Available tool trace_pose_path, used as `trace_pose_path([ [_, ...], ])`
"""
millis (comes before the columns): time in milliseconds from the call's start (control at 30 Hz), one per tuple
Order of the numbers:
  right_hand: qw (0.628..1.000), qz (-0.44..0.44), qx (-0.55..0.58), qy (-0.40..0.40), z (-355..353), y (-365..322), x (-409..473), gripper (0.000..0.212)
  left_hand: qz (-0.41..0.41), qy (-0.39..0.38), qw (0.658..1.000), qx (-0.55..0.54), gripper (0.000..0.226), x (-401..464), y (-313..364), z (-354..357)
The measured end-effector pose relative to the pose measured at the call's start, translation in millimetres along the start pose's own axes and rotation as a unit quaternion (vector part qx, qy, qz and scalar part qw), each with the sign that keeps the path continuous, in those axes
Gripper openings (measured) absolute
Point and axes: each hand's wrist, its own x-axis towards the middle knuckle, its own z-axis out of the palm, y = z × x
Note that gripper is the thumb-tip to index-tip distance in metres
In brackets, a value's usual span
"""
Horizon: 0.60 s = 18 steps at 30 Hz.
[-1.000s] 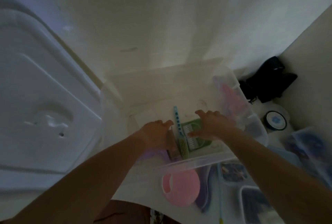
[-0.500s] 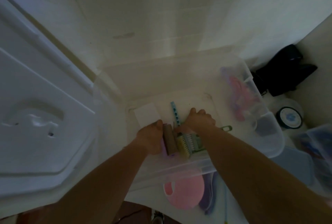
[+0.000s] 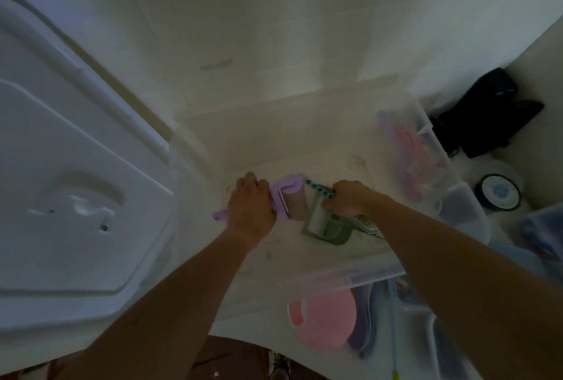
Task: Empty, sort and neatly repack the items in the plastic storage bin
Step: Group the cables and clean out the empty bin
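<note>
Dim white floor, clear bin (image 3: 350, 277) at centre. Inside, left hand (image 3: 251, 207) curled round lilac roller (image 3: 286, 197); at 3 o'clock, right hand (image 3: 347, 198) gripping green card (image 3: 324, 224) and dotted strip (image 3: 316, 190).

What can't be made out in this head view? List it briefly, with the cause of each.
- Left hand: its fingers are hidden under its own back, so its grip on the purple roller is unclear.
- Green item: partly covered by the right hand and forearm; dim and blurred, so what it is stays unclear.
- Pink and purple things behind the clear bin wall: blurred by the plastic.
- Pink round thing: its top is covered by the bin's near rim.
</note>
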Motion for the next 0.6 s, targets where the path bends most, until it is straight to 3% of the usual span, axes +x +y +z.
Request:
trace_pose_path([
  [67, 1.0, -0.002, 0.018, 0.019, -10.4, 0.3, -7.3, 0.038, -0.004, 0.035, 0.999, -0.007, 0.029, 11.8, -10.1, 7.0],
  [167, 0.997, 0.013, 0.034, 0.063, -30.9, 5.4, -26.4, 0.034, 0.006, -0.033, 0.999, -0.03, 0.039, 21.4, -14.9, 7.4],
  [300, 0.987, 0.039, 0.071, 0.14, -50.9, 13.8, -54.5, 0.033, -0.038, -0.055, 0.992, -0.108, 0.054, 21.8, -15.5, -7.0],
  [467, 0.968, 0.058, 0.163, 0.18, -56.7, 19.8, -88.4, 0.026, -0.031, -0.063, 0.996, -0.056, 0.056, 10.7, -7.7, -5.3],
  [600, 0.935, 0.069, 0.265, 0.225, -60.4, 30.6, -112.7, 0.031, -0.066, -0.033, 0.982, -0.174, 0.083, 8.7, 3.0, -22.2],
])
